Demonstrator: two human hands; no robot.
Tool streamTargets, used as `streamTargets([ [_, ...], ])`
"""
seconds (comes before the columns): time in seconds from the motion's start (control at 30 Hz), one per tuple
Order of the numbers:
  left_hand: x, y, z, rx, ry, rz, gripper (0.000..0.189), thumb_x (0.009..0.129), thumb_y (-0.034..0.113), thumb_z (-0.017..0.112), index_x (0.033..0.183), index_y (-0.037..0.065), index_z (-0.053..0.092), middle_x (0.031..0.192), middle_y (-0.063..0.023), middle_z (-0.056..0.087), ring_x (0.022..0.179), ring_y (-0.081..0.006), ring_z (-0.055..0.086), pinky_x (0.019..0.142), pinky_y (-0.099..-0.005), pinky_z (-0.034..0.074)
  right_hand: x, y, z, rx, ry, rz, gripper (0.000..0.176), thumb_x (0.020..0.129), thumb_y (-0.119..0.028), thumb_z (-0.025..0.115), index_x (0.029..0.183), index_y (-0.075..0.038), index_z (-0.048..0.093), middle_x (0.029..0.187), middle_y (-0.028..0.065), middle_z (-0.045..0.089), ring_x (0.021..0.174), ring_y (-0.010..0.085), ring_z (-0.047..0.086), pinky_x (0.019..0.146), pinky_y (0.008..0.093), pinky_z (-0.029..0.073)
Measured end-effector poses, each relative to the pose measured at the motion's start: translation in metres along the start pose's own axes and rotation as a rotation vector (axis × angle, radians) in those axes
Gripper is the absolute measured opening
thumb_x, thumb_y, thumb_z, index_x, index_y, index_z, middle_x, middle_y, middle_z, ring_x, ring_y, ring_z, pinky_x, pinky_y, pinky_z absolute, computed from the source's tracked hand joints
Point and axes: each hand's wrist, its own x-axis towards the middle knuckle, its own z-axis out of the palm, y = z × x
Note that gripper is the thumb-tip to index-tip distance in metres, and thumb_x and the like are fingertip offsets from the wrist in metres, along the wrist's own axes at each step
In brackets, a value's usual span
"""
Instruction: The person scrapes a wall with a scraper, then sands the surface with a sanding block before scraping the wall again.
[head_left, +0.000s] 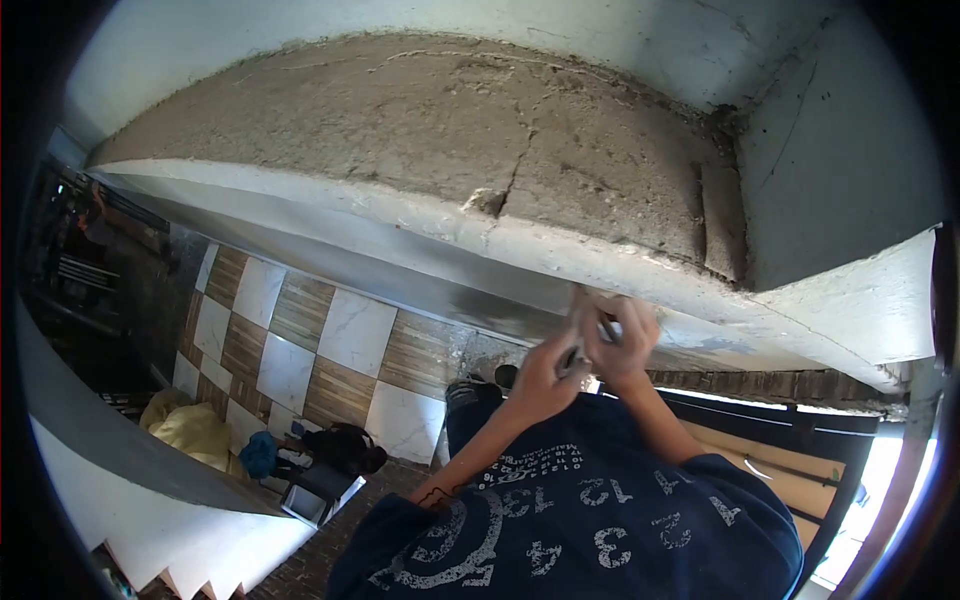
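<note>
In front of my chest, my left hand [548,378] and my right hand [620,342] are close together with fingers bent and closed. Small dark and greyish bits show between the fingers of both, but I cannot tell what they hold. Both hands are just below the chipped white edge of a wall ledge [560,250], right against it in this view. The ledge's top surface [420,120] is bare, rough, dusty cement with a crack and a broken notch [487,201]. A smeared grey patch marks the wall face [510,308] left of my hands.
Far below lies a floor of white and wood-look tiles [335,335]. A yellow cloth or bag [192,432], a blue bundle [258,455] and a black chair-like object [318,492] stand lower left. A white sloped wall [150,500] fills the left corner. Dark framing [830,490] is on the right.
</note>
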Motion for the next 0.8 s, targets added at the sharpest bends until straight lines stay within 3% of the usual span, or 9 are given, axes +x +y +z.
streamTargets([
  [0.07, 0.003, -0.002, -0.022, 0.069, -0.028, -0.181, 0.044, 0.076, -0.003, 0.056, 0.119, -0.006, 0.05, 0.1, -0.0127, 0.061, 0.099, -0.0138, 0.055, 0.084, -0.0274, 0.044, 0.0, -0.003, 0.021, -0.001, -0.073, -0.078, 0.014, 0.065, 0.001, 0.069, 0.077, -0.005, 0.063, 0.066, 0.007, 0.058, 0.052, 0.0202, 0.054, 0.048, 0.0291, 0.042],
  [0.1, 0.01, -0.003, -0.021, -0.099, 0.177, 0.019, 0.025, 0.075, 0.002, 0.058, 0.1, -0.002, 0.054, 0.071, -0.0117, 0.052, 0.064, -0.0119, 0.047, 0.059, -0.0293, 0.042, -0.001, -0.008, 0.038, 0.043, -0.03, -0.051, 0.015, 0.065, 0.0, 0.07, 0.077, -0.005, 0.063, 0.067, 0.007, 0.059, 0.052, 0.0205, 0.054, 0.048, 0.0294, 0.042],
  [0.2, 0.004, -0.004, -0.021, -0.022, 0.103, -0.111, 0.033, 0.075, 0.0, 0.056, 0.109, -0.002, 0.054, 0.076, -0.0143, 0.056, 0.067, -0.0107, 0.049, 0.061, -0.0288, 0.043, -0.002, -0.011, 0.028, -0.035, -0.042, -0.008, 0.014, 0.066, -0.001, 0.07, 0.077, -0.005, 0.063, 0.064, 0.0073, 0.058, 0.052, 0.0206, 0.054, 0.048, 0.0298, 0.042],
  [0.27, 0.0, -0.004, -0.004, 0.045, 0.057, 0.0, 0.049, 0.075, -0.002, 0.054, 0.123, -0.001, 0.049, 0.094, -0.0188, 0.061, 0.073, -0.0114, 0.053, 0.066, -0.0286, 0.045, 0.003, -0.013, 0.003, -0.023, -0.027, -0.013, 0.013, 0.067, 0.002, 0.069, 0.075, -0.004, 0.062, 0.062, 0.0077, 0.057, 0.051, 0.0206, 0.053, 0.048, 0.0297, 0.041],
  [0.33, 0.003, 0.013, 0.011, -0.045, 0.002, 0.017, 0.053, 0.076, -0.007, 0.051, 0.128, -0.005, 0.044, 0.106, -0.0143, 0.06, 0.098, -0.0122, 0.055, 0.081, -0.0245, 0.044, 0.003, -0.008, -0.007, -0.027, 0.069, 0.02, 0.014, 0.067, 0.007, 0.068, 0.074, -0.003, 0.061, 0.062, 0.0084, 0.056, 0.051, 0.0194, 0.053, 0.048, 0.0286, 0.041],
  [0.37, 0.004, 0.02, 0.002, -0.05, -0.083, -0.148, 0.055, 0.076, -0.006, 0.052, 0.13, -0.005, 0.042, 0.113, -0.0185, 0.059, 0.104, -0.0145, 0.054, 0.084, -0.0253, 0.043, 0.001, -0.01, -0.008, -0.056, 0.025, -0.001, 0.015, 0.067, 0.01, 0.067, 0.074, -0.002, 0.06, 0.062, 0.0087, 0.055, 0.051, 0.0181, 0.053, 0.049, 0.0275, 0.041],
  [0.5, 0.004, 0.007, 0.0, -0.068, 0.008, 0.086, 0.058, 0.074, -0.005, 0.054, 0.13, -0.006, 0.041, 0.106, -0.0188, 0.061, 0.096, -0.0135, 0.057, 0.081, -0.0269, 0.045, 0.0, -0.017, -0.004, -0.038, -0.012, 0.071, 0.015, 0.066, 0.009, 0.067, 0.076, -0.001, 0.061, 0.062, 0.0092, 0.056, 0.051, 0.0175, 0.053, 0.049, 0.0264, 0.042],
  [0.7, 0.003, 0.018, 0.006, 0.008, -0.062, -0.095, 0.06, 0.074, -0.004, 0.055, 0.132, -0.003, 0.04, 0.108, -0.0185, 0.06, 0.098, -0.0145, 0.057, 0.082, -0.0274, 0.045, 0.006, -0.003, -0.01, -0.015, -0.008, -0.014, 0.016, 0.065, 0.009, 0.068, 0.076, -0.001, 0.062, 0.064, 0.009, 0.057, 0.051, 0.0185, 0.054, 0.048, 0.0283, 0.041],
  [0.8, 0.005, 0.011, -0.005, 0.015, -0.019, 0.004, 0.06, 0.074, -0.004, 0.054, 0.132, -0.003, 0.04, 0.107, -0.0187, 0.06, 0.092, -0.0141, 0.058, 0.079, -0.0267, 0.045, 0.002, -0.006, 0.001, -0.027, -0.013, -0.022, 0.015, 0.065, 0.008, 0.068, 0.076, 0.0, 0.061, 0.062, 0.0093, 0.055, 0.05, 0.0198, 0.052, 0.047, 0.0288, 0.04],
])
